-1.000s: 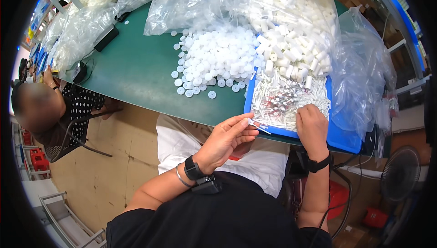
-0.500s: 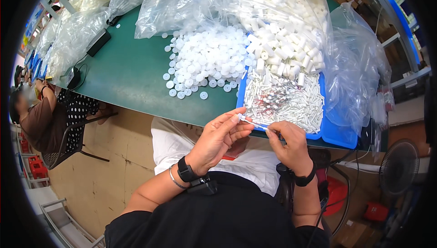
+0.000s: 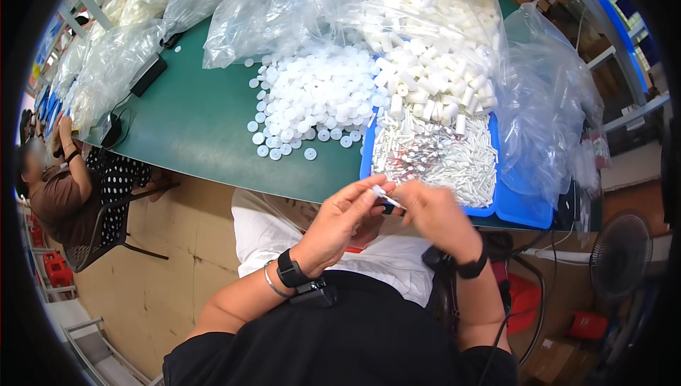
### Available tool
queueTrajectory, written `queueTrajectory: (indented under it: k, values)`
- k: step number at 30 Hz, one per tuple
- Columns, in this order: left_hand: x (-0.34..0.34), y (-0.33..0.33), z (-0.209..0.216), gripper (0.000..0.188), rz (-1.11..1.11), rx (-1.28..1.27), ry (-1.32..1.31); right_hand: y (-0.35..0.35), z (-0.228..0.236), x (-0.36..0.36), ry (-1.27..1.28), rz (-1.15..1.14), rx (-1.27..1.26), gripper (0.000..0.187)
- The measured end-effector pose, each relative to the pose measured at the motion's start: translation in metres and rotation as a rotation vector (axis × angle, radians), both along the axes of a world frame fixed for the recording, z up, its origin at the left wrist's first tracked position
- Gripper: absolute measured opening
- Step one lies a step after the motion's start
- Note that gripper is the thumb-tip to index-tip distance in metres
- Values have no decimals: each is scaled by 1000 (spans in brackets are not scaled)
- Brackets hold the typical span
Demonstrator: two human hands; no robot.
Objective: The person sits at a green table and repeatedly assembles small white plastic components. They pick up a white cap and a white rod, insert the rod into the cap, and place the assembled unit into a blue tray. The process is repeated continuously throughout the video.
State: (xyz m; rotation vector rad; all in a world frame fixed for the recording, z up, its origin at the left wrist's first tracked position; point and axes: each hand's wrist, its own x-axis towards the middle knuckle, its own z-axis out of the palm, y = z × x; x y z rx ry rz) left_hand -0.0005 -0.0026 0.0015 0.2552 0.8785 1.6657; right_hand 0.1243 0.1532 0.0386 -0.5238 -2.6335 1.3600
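In front of my body, just off the near table edge, my left hand pinches a small white plastic piece with a thin white stem between thumb and fingers. My right hand is close against the stem's other end, fingers curled; motion smears it, and its grip does not show clearly. Beyond both hands is a blue tray of short thin white rods. Several reddish and dark bits lie among the rods.
White foam-like cylinders spill from a clear bag at the tray's far end. Translucent discs lie heaped on the green table. Plastic bags flank the tray. A fan stands right; a seated person is far left.
My right hand has moved left and up along the stem toward my left hand, and now blurs. My left hand still holds the white piece. The view has shifted slightly.
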Motion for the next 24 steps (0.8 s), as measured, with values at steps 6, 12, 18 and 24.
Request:
queueTrajectory:
  k: [6,12,18,24]
  values:
    - [-2,-1,-8,41,-79,31,-135,139,-13,-16,-144,-476,729,27]
    - [-4,-5,-10,46,-73,-7,-112,154,-21,-32,-441,-427,800,28]
    - [-6,-7,-2,42,-32,8,-90,110,4,-6,63,-365,538,24]
    - [-5,-4,3,39,-67,101,-6,-5,14,22,100,-16,140,25]
